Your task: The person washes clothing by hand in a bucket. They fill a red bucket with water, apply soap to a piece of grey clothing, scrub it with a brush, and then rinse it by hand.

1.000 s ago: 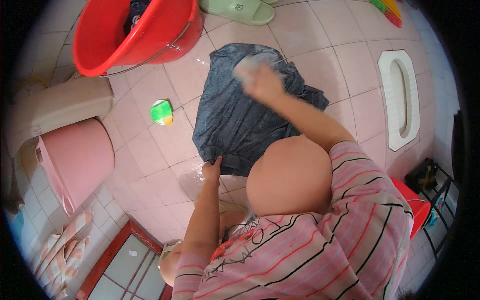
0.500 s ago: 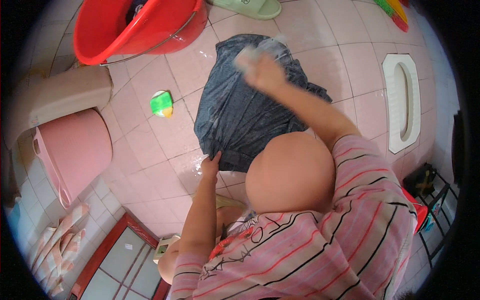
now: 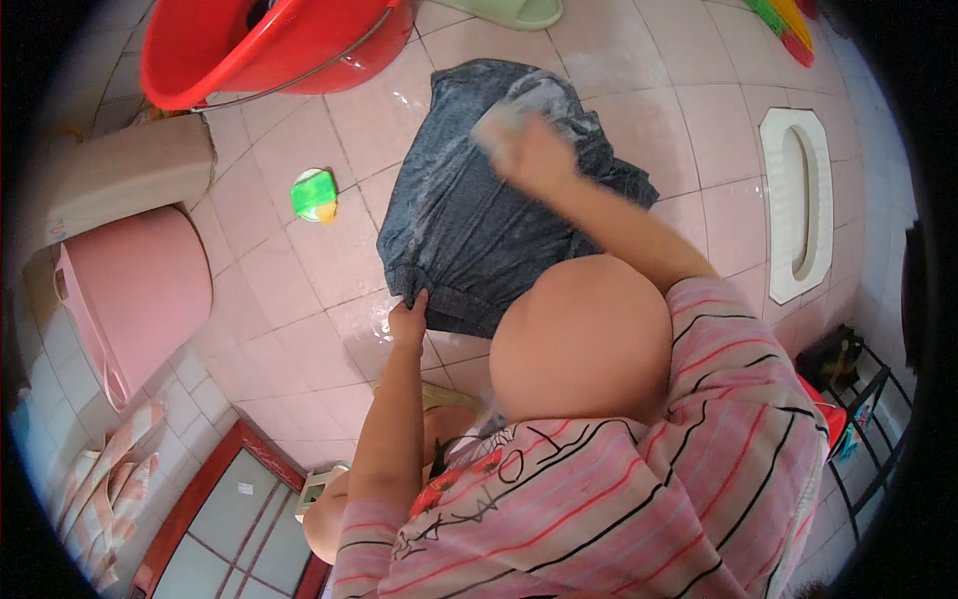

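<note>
A wet dark blue-grey garment (image 3: 464, 215) lies spread on the pink tiles, with whitish suds streaked over its upper part. At its lower left corner my left hand (image 3: 407, 321) pinches the edge of the cloth. My right hand (image 3: 539, 158), smeared by motion, is closed round a pale scrub brush (image 3: 499, 128) on the garment's upper part; the brush is blurred and partly hidden by the fingers. To the left of the cloth, a green and yellow piece of soap (image 3: 315, 195) sits on a small white dish.
A red bucket (image 3: 299, 60) with a wire handle stands at the upper left, near a pale green slipper (image 3: 514, 12). A pink tub (image 3: 145, 295) is at the left. On the right are a white squat toilet (image 3: 798, 205) and a black rack (image 3: 868, 439).
My right hand, with the brush, has moved slightly down over the cloth, and more suds show above it. The left hand still grips the corner. The whole view has shifted a little.
</note>
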